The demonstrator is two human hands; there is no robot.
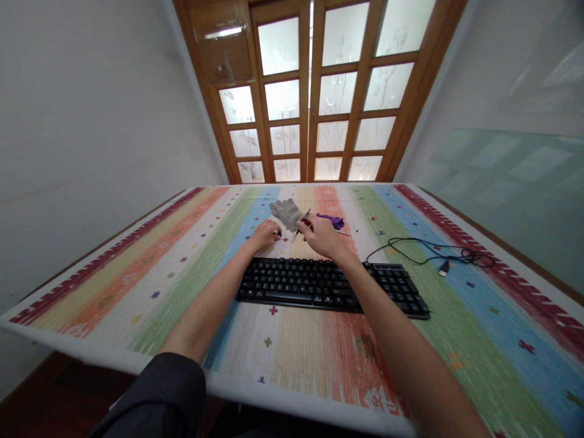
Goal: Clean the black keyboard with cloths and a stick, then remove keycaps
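My left hand (267, 235) is closed just beyond the keyboard's back edge, with a small black piece (278, 232) at its fingertips, too small to name. To its right, my right hand (322, 235) pinches a thin dark pen-like tool (306, 213), held slanted. Below both forearms lies a black keyboard (296, 283), partly covered by my right arm. Behind the hands rests a crumpled grey cloth (285, 213). A purple cloth (333, 221) sits just past my right hand. Thin pale sticks (294, 237) show between the hands.
The keyboard's black cable (410, 241) loops over the right side, its USB plug (444, 268) on the cloth. A striped, multicoloured tablecloth (182, 286) covers the table. Wooden doors with glass panes (314, 91) stand behind it, and a greenish glass sheet (506, 182) is at the right wall.
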